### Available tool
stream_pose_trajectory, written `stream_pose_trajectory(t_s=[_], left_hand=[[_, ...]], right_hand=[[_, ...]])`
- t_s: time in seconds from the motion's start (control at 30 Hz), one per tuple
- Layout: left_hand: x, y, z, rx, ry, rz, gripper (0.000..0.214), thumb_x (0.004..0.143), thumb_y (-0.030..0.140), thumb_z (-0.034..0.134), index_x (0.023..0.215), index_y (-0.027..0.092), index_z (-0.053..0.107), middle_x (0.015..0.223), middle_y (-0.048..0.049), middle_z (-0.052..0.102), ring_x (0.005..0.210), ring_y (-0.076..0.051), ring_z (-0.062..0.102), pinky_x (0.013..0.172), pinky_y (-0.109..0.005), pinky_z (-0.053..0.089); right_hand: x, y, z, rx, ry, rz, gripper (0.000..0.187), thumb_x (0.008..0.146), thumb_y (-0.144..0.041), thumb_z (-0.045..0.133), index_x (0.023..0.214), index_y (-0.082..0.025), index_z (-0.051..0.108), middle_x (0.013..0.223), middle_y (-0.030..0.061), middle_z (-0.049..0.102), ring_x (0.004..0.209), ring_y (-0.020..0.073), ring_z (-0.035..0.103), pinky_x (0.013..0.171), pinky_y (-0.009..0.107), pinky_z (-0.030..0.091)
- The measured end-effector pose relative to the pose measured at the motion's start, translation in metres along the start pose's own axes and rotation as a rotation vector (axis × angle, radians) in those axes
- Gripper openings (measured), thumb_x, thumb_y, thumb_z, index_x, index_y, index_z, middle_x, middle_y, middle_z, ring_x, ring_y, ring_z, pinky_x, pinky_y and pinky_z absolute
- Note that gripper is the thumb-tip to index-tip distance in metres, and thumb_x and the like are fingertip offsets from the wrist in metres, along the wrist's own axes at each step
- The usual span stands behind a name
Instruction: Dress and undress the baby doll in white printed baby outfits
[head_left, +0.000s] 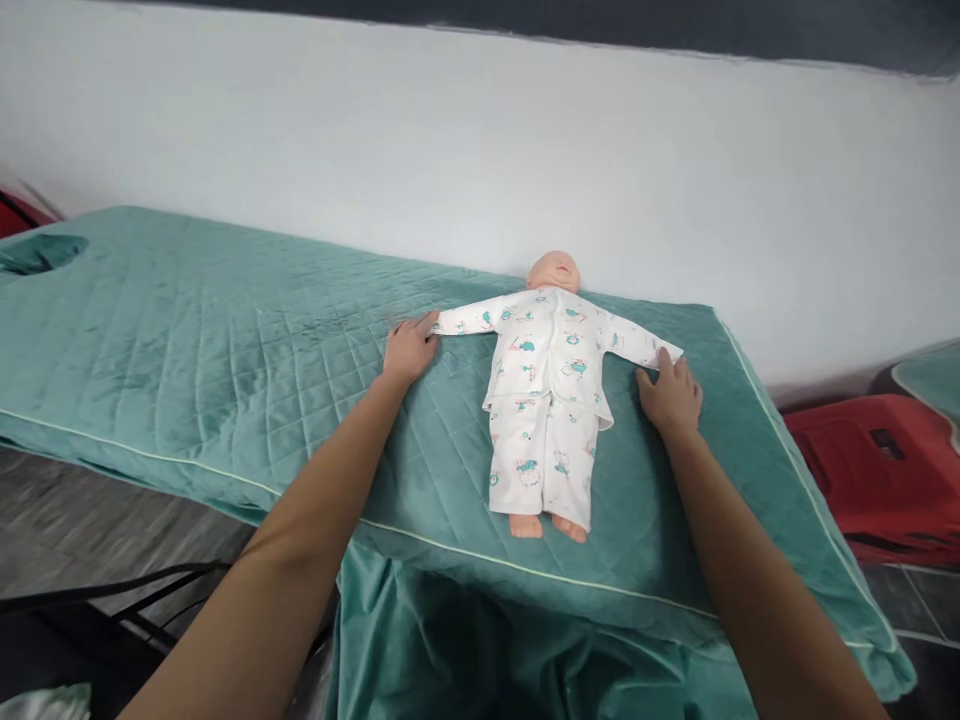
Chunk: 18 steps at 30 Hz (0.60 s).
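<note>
A baby doll [556,272] lies on its back on a green quilted bed cover, arms stretched out sideways and bare feet towards me. It wears a white printed jacket [551,345] and matching trousers [544,455]. My left hand [411,346] is at the end of the sleeve on the left, its cuff between thumb and fingers; the doll's hand there is hidden. On the other side, my right hand [673,395] rests at the opposite cuff, fingers spread and one fingertip on the fabric. The jacket front lies together over the chest.
The green quilted cover [225,350] spans a long bed against a white wall [450,150]. A face hole [41,252] is at its far left. Red plastic furniture [885,460] stands beyond the right edge. A dark object with thin bars [67,650] is at lower left.
</note>
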<state>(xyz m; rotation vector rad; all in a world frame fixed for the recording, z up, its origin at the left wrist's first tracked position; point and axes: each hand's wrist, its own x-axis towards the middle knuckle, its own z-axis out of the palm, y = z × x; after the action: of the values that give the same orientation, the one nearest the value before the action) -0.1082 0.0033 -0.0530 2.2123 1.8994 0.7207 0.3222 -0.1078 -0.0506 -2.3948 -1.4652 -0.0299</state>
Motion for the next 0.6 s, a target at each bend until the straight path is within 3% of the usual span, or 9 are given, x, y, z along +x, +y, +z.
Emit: stream_pose_trajectory(t_s=[0.3, 0.6], left_hand=[[-0.0021, 0.0044, -0.0017, 0.072, 0.009, -0.144, 0.056, 0.094, 0.022, 0.039, 0.149, 0.025, 0.050, 0.151, -0.0040, 0.054, 0.136, -0.028, 0.053, 0.113, -0.041, 0.040], [-0.0030, 0.0014, -0.0040, 0.059, 0.125, -0.322, 0.051, 0.102, 0.029, 0.031, 0.148, 0.025, 0.052, 0.131, -0.0110, 0.069, 0.122, -0.033, 0.061, 0.103, -0.048, 0.045]], right_hand=[[0.0054, 0.0014, 0.0015, 0.013, 0.024, 0.030, 0.066, 0.097, -0.048, 0.040, 0.153, -0.014, 0.040, 0.157, 0.0201, 0.041, 0.147, 0.0333, 0.035, 0.119, 0.054, 0.027], [0.0048, 0.0024, 0.0017, 0.030, 0.005, 0.037, 0.069, 0.097, -0.050, 0.038, 0.155, -0.012, 0.037, 0.160, 0.0198, 0.038, 0.149, 0.0340, 0.032, 0.120, 0.054, 0.025]])
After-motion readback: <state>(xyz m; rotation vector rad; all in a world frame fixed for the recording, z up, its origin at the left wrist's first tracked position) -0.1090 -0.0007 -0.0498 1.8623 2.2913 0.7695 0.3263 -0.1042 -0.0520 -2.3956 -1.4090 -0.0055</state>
